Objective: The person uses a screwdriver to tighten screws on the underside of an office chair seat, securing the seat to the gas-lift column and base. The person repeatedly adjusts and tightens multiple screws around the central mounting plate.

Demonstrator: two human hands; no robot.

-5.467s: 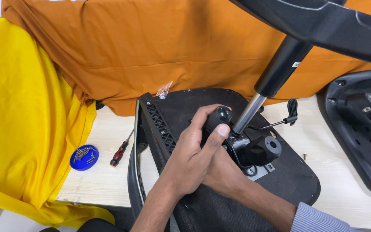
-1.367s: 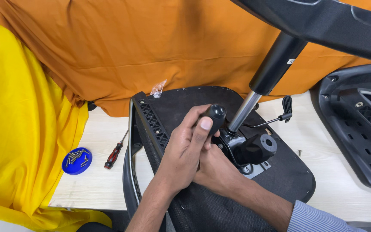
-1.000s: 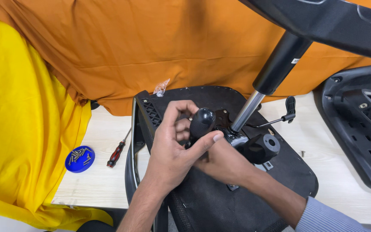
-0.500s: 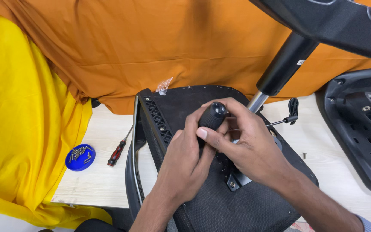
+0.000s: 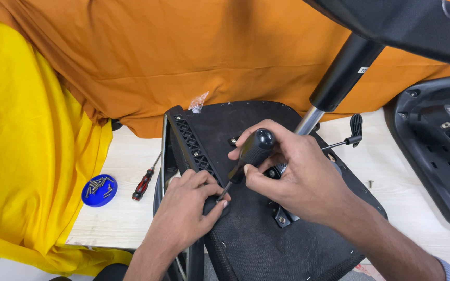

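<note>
The left hand (image 5: 186,211) dropped to steady the tip; right hand (image 5: 292,177) grasps the screwdriver (image 5: 248,156) (black-handled).

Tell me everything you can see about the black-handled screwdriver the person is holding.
The black-handled screwdriver has a thick, rounded, glossy handle, plastic by its look, and a thin metal shaft. It tilts, handle up and to the right, tip down and left onto the black fabric-covered chair seat underside. The right hand wraps the handle. The left hand rests on the seat with its fingertips at the tip. What the tip meets is hidden.
</note>
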